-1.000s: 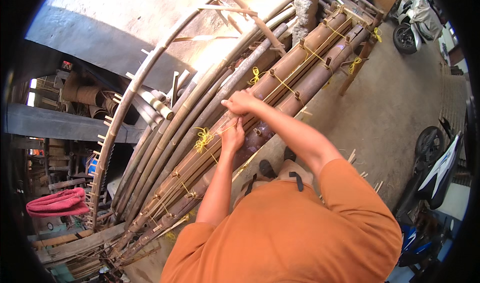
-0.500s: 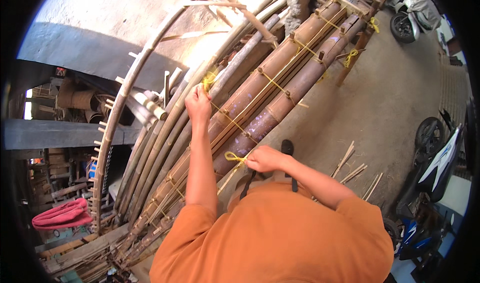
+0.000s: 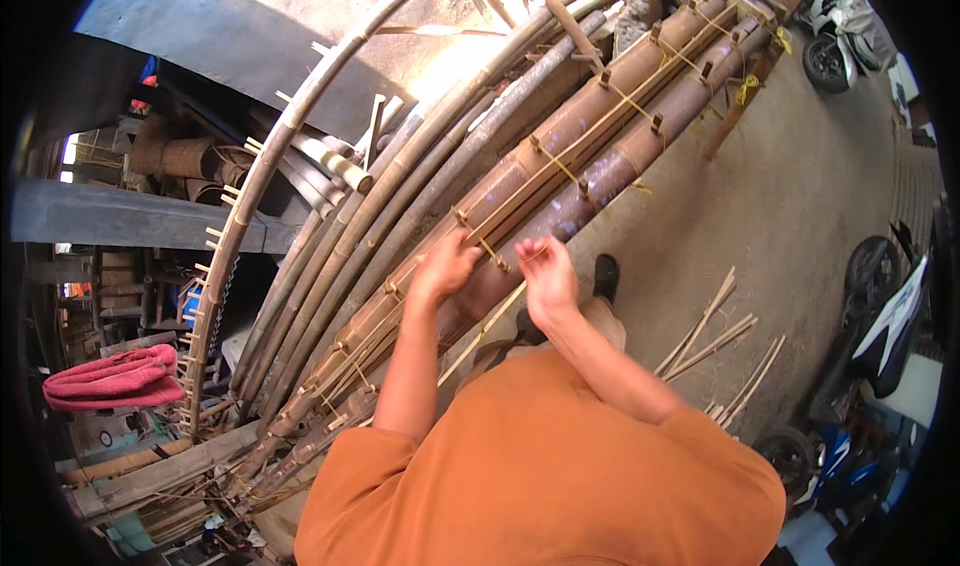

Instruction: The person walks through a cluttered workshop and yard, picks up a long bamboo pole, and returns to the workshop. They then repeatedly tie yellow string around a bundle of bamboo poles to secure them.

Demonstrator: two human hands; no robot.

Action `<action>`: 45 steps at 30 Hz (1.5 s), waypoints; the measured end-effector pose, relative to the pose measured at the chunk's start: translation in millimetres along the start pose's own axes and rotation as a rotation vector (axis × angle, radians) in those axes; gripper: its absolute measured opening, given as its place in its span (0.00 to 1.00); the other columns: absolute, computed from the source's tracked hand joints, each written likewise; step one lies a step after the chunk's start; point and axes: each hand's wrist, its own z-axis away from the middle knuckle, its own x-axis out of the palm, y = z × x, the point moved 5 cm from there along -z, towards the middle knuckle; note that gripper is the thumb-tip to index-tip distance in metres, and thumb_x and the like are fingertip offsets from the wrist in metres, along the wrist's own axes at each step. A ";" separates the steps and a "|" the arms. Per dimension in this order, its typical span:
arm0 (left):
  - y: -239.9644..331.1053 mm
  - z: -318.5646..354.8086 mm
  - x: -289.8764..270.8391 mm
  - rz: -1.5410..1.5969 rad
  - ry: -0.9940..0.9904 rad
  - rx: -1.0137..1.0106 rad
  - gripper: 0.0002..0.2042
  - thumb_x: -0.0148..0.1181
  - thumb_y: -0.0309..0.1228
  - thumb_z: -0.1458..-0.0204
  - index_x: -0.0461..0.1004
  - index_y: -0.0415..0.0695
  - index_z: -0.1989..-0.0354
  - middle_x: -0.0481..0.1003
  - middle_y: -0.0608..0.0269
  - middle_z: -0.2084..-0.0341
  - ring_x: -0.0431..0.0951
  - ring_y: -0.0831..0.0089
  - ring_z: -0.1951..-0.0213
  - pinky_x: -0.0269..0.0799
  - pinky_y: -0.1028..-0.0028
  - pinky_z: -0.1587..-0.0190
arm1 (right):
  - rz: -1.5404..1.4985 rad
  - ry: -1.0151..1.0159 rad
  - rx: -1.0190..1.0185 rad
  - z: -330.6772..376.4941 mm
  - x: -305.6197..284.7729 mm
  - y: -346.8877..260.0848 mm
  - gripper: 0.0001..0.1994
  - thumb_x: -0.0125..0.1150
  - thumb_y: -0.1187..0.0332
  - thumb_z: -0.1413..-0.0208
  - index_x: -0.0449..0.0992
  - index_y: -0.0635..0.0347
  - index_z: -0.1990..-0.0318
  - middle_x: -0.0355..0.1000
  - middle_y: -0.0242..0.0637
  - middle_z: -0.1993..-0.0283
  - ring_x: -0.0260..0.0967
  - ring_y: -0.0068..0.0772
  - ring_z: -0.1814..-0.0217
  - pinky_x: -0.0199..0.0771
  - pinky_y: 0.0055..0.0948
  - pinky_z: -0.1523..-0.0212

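Observation:
Two long brown bamboo poles lie side by side, the far pole and the near pole, with thin split strips between them. Short pegs stick up along both, and yellow cord spans from peg to peg. My left hand rests over the far pole, fingers bent beside a cord span; whatever they grip is hidden. Above the near pole's edge, my right hand is raised with curled fingertips, close to a peg. Nothing I can name shows in it.
More bamboo poles lie beyond, beside a curved pole with pegs. A red cloth hangs at left. Split sticks lie on the floor at right, near parked motorbikes. A yellow cord bundle hangs at the far end.
My hands have come closer together over the poles. The left drew back from the far side, the right moved up. Yellow cord bunches beside both hands no longer show. The view has shifted.

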 end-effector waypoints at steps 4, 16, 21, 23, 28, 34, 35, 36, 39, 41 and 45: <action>32.4 25.3 12.9 0.016 0.486 0.207 0.08 0.58 0.30 0.42 0.74 0.39 0.59 0.76 0.53 0.68 0.76 0.63 0.59 0.69 0.64 0.52 | 0.898 -0.768 -0.045 11.3 120.9 60.2 0.15 0.47 0.59 0.34 0.72 0.58 0.68 0.73 0.36 0.68 0.72 0.31 0.62 0.71 0.30 0.57; 4.9 12.7 26.3 0.166 0.271 -0.099 0.15 0.48 0.41 0.35 0.78 0.46 0.56 0.80 0.50 0.64 0.79 0.55 0.60 0.61 0.54 0.51 | 1.325 -1.206 0.328 16.3 110.5 -7.5 0.24 0.51 0.51 0.34 0.74 0.64 0.74 0.63 0.34 0.80 0.58 0.23 0.76 0.62 0.33 0.73; 28.5 26.0 14.3 -0.002 0.461 -0.043 0.16 0.49 0.43 0.36 0.80 0.46 0.59 0.80 0.50 0.67 0.80 0.56 0.61 0.69 0.58 0.56 | 1.517 -1.236 0.046 53.1 63.7 -20.7 0.21 0.53 0.53 0.34 0.75 0.61 0.73 0.69 0.47 0.75 0.67 0.41 0.70 0.66 0.42 0.64; 28.1 26.5 0.5 0.435 0.539 0.005 0.14 0.48 0.38 0.33 0.78 0.42 0.57 0.80 0.57 0.71 0.80 0.68 0.62 0.67 0.65 0.51 | 1.612 -1.320 -0.640 75.3 119.0 -47.6 0.17 0.60 0.53 0.41 0.79 0.57 0.69 0.63 0.54 0.43 0.54 0.58 0.37 0.50 0.58 0.35; 67.8 -0.3 -60.9 0.734 0.575 0.072 0.15 0.49 0.34 0.33 0.78 0.35 0.58 0.78 0.62 0.76 0.76 0.81 0.70 0.73 0.76 0.61 | 1.647 -1.445 -0.194 93.3 130.4 -100.5 0.15 0.58 0.57 0.37 0.75 0.54 0.72 0.71 0.34 0.62 0.67 0.34 0.52 0.45 0.53 0.33; -25.8 -105.9 -9.4 -0.014 0.555 -0.011 0.14 0.49 0.34 0.39 0.80 0.40 0.61 0.79 0.45 0.66 0.79 0.44 0.62 0.74 0.55 0.57 | 1.545 -0.983 -0.046 29.4 -78.1 -23.6 0.19 0.49 0.57 0.34 0.74 0.62 0.71 0.73 0.43 0.71 0.68 0.48 0.64 0.66 0.45 0.55; -28.3 -109.7 -12.9 -0.033 0.500 -0.104 0.15 0.49 0.36 0.39 0.81 0.40 0.63 0.79 0.43 0.64 0.79 0.42 0.61 0.73 0.51 0.57 | 1.607 -0.981 -0.035 24.7 -70.6 -21.2 0.19 0.48 0.58 0.33 0.73 0.63 0.71 0.73 0.43 0.72 0.68 0.46 0.65 0.68 0.42 0.58; -30.4 -119.0 -14.9 0.002 0.528 -0.129 0.15 0.50 0.38 0.40 0.80 0.40 0.61 0.78 0.40 0.64 0.78 0.41 0.60 0.72 0.50 0.56 | 1.670 -0.981 -0.023 21.1 -63.4 -21.5 0.19 0.48 0.58 0.32 0.72 0.64 0.71 0.73 0.42 0.72 0.69 0.43 0.67 0.69 0.39 0.60; -38.3 -104.2 -28.2 0.156 0.465 -0.058 0.17 0.51 0.40 0.39 0.78 0.39 0.55 0.78 0.39 0.64 0.78 0.41 0.58 0.72 0.53 0.53 | 1.055 -0.556 0.275 0.2 -112.4 -12.7 0.17 0.46 0.59 0.30 0.73 0.62 0.65 0.73 0.32 0.70 0.71 0.27 0.66 0.73 0.31 0.54; -67.2 -85.4 -36.9 0.338 0.278 -0.130 0.18 0.50 0.40 0.39 0.76 0.37 0.53 0.78 0.38 0.63 0.78 0.42 0.57 0.72 0.54 0.52 | 0.387 -0.131 0.360 -3.6 -153.4 -19.4 0.18 0.47 0.55 0.31 0.70 0.60 0.48 0.72 0.41 0.51 0.72 0.34 0.51 0.73 0.42 0.46; -68.3 21.1 -107.9 0.056 0.524 -0.057 0.19 0.51 0.39 0.38 0.75 0.36 0.50 0.79 0.40 0.60 0.79 0.46 0.55 0.73 0.58 0.51 | 0.396 0.139 0.639 44.9 -170.1 33.4 0.26 0.47 0.48 0.33 0.68 0.61 0.40 0.64 0.48 0.37 0.67 0.41 0.38 0.69 0.51 0.38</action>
